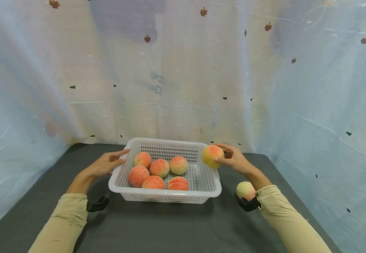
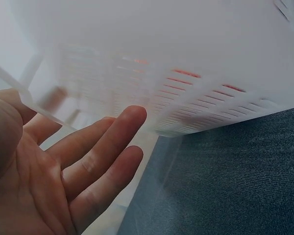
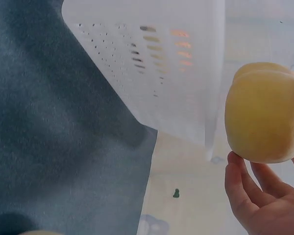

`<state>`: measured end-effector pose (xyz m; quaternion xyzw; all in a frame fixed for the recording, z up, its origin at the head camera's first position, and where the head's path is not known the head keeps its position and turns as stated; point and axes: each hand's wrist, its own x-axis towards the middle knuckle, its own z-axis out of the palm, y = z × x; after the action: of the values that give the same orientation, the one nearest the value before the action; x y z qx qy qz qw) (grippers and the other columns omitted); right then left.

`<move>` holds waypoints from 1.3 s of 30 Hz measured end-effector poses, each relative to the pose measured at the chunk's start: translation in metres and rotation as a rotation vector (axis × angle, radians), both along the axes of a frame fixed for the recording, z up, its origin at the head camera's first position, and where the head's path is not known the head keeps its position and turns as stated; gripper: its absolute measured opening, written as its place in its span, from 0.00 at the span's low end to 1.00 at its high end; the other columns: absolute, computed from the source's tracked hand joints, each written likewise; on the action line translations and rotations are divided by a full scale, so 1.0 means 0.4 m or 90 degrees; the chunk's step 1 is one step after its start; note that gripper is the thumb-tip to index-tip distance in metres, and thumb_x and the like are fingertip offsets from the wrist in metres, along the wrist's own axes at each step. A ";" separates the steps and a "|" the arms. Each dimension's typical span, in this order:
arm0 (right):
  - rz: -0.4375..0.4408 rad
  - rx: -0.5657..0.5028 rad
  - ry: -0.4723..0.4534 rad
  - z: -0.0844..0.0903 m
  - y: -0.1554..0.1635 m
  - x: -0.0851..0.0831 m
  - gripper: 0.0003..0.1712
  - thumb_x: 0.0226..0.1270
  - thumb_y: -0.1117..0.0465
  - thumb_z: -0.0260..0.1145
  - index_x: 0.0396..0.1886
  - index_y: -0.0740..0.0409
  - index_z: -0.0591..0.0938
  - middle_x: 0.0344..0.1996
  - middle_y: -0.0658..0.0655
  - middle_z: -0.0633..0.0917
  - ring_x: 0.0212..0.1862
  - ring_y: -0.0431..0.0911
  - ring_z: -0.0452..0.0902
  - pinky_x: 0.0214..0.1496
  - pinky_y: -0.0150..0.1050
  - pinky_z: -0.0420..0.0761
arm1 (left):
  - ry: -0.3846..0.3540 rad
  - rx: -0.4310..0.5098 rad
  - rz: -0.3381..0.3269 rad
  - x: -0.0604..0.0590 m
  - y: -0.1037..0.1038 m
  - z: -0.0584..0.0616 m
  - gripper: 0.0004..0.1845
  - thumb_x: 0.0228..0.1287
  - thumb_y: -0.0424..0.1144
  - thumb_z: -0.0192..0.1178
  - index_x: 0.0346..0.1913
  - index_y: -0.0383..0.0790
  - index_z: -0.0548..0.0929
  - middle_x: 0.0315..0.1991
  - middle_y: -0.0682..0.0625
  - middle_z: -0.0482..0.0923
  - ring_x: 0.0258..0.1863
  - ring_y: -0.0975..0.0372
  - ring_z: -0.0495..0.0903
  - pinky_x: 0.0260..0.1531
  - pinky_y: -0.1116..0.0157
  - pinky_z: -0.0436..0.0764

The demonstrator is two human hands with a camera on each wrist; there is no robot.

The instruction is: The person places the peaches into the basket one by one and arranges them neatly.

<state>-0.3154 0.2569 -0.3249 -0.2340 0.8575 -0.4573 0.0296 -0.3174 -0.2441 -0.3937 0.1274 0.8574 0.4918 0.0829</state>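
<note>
A white slotted basket (image 1: 165, 197) stands on the dark table and holds several red-orange peaches (image 1: 159, 167). My left hand (image 1: 119, 159) lies against the basket's left rim with its fingers straight. In the left wrist view those fingers (image 2: 108, 147) are spread, holding nothing, just beside the basket wall (image 2: 196, 83). My right hand (image 1: 225, 156) grips a yellow-orange peach (image 1: 212, 156) over the basket's far right corner. In the right wrist view that peach (image 3: 263, 112) sits on my fingertips (image 3: 239, 181), to the right of the basket (image 3: 161, 68).
One more pale peach (image 1: 245, 190) lies on the table (image 1: 170, 228) beside my right wrist. Black wrist mounts (image 1: 96, 204) sit under both forearms. A sheer curtain (image 1: 183, 88) closes off the back and both sides of the table.
</note>
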 end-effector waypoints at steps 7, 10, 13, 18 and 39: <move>0.006 0.000 -0.018 -0.008 -0.032 -0.006 0.35 0.71 0.58 0.68 0.75 0.54 0.69 0.66 0.67 0.76 0.65 0.61 0.76 0.63 0.55 0.79 | -0.002 0.001 0.002 -0.002 -0.003 -0.004 0.37 0.77 0.54 0.55 0.81 0.51 0.55 0.74 0.29 0.63 0.49 0.56 0.85 0.41 0.56 0.88; 0.007 0.002 -0.024 -0.013 -0.045 -0.013 0.37 0.70 0.58 0.68 0.76 0.55 0.67 0.66 0.68 0.77 0.64 0.60 0.76 0.63 0.55 0.79 | -0.003 0.002 0.002 -0.003 -0.004 -0.004 0.37 0.77 0.53 0.54 0.81 0.52 0.55 0.74 0.29 0.63 0.49 0.56 0.85 0.41 0.56 0.88; 0.015 0.005 -0.021 -0.019 -0.057 -0.022 0.37 0.70 0.58 0.68 0.76 0.56 0.67 0.65 0.68 0.78 0.63 0.59 0.77 0.62 0.54 0.80 | -0.003 0.003 0.002 -0.001 -0.004 -0.003 0.36 0.77 0.53 0.54 0.81 0.52 0.55 0.74 0.29 0.63 0.48 0.57 0.85 0.41 0.56 0.88; 0.027 0.008 -0.014 -0.028 -0.078 -0.036 0.37 0.69 0.60 0.69 0.75 0.58 0.68 0.63 0.68 0.80 0.60 0.57 0.80 0.58 0.49 0.82 | 0.001 0.003 -0.002 0.003 -0.002 0.000 0.36 0.77 0.52 0.54 0.81 0.50 0.55 0.74 0.29 0.63 0.49 0.57 0.85 0.41 0.57 0.88; 0.035 0.123 0.063 -0.067 -0.126 -0.053 0.34 0.64 0.55 0.74 0.69 0.57 0.77 0.56 0.60 0.85 0.55 0.53 0.79 0.49 0.41 0.83 | 0.000 0.019 -0.012 0.000 0.007 0.001 0.36 0.78 0.50 0.54 0.81 0.49 0.54 0.73 0.28 0.63 0.49 0.55 0.85 0.40 0.56 0.88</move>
<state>-0.3365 0.2067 -0.3516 -0.2758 0.8913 -0.3592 0.0225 -0.3173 -0.2414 -0.3935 0.1368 0.8488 0.5034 0.0857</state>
